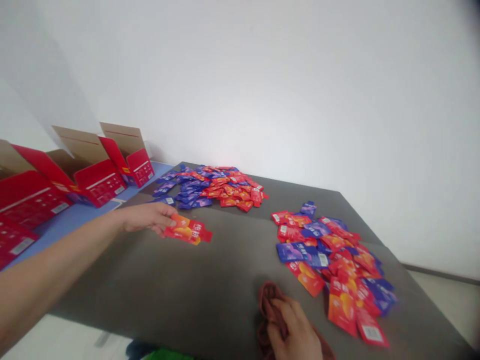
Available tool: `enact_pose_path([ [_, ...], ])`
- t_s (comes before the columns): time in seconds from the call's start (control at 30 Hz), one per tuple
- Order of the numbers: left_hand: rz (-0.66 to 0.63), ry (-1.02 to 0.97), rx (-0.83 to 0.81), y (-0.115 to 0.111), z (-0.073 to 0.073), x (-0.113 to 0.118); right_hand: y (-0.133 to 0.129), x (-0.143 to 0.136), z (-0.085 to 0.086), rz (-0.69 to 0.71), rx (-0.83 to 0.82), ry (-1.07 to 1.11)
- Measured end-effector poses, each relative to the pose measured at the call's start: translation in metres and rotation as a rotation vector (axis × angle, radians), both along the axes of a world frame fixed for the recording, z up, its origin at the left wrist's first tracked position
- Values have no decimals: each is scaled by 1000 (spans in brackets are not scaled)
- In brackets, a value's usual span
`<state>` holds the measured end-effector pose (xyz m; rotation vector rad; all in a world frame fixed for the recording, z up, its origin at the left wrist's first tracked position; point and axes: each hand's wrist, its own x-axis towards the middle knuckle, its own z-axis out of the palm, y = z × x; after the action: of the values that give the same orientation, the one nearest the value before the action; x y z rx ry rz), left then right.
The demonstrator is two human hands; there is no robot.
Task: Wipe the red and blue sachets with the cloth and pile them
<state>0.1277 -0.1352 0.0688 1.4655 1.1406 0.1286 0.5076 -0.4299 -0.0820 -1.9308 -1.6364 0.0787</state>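
Observation:
My left hand [152,218] is closed on a red and orange pouch [189,229] with pale lettering, held over the left part of the dark table. At the front of the table, my right hand [294,330] grips a bunched reddish-brown cloth [270,300] that rests on the surface. Right of that hand spreads a loose pile of red and purple pouches [339,267], some showing white barcode labels. Beyond my left hand lies another heap of red and purple pouches [217,186] near the table's back edge.
Red cardboard boxes [99,182] with raised brown flaps stand in a row on a blue surface [80,212] at the left. The grey-brown table [176,287] borders a white wall [262,90] behind. Something green [168,354] shows below the front edge.

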Motion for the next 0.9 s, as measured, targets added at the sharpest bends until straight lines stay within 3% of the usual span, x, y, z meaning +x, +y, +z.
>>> enact_pose_path([
  [0.17, -225, -38, -38, -34, -41, 95, 11, -24, 34, 68, 7, 165],
  [0.33, -229, -38, -8, -60, -67, 141, 40, -62, 64, 138, 19, 215],
  [0.43, -180, -111, 22, -81, -85, 150, 65, -86, 70, 184, 14, 95],
  [0.57, -67, -178, 157, -99, -105, 150, 89, -99, 60, 194, -63, -66],
  [0.63, -31, -146, 195, -101, -111, 149, 95, -84, 52, 166, -119, -138],
  [0.73, -8, -108, 264, -102, -112, 147, 98, -38, 50, 60, -209, -260],
  [0.83, -1, -107, 335, -105, -111, 147, 93, -3, 64, -46, -244, -302],
  [0.9, 9, -125, 356, -109, -111, 146, 86, -10, 77, -49, -186, -261],
])
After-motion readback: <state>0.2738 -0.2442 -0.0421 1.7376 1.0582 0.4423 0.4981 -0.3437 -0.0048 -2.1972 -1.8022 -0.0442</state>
